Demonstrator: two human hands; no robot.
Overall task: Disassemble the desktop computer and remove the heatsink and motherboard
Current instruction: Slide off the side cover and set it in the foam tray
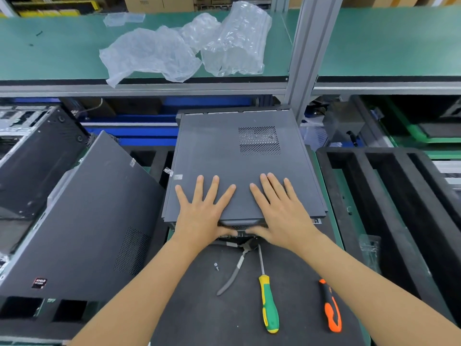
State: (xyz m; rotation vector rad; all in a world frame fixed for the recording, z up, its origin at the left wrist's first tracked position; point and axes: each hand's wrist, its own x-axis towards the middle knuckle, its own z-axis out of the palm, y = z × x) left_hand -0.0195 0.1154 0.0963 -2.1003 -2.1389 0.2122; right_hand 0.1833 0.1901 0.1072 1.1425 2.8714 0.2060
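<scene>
Computer case (239, 166) lies flat on desk (249, 295), long axis running away from person. Side panel (212, 151) on top, directly under both palms. Left hand (202, 208) and right hand (282, 208) open, fingers spread flat, pressing near edge, thumbs hooked below rim. Both equally near.

Both hands laid flat, side by side

The left hand (203, 208) and right hand (279, 208) were held palm down with fingers straight and spread; the thumbs were tucked under toward each other, and both bare forearms were stretched forward.
</scene>
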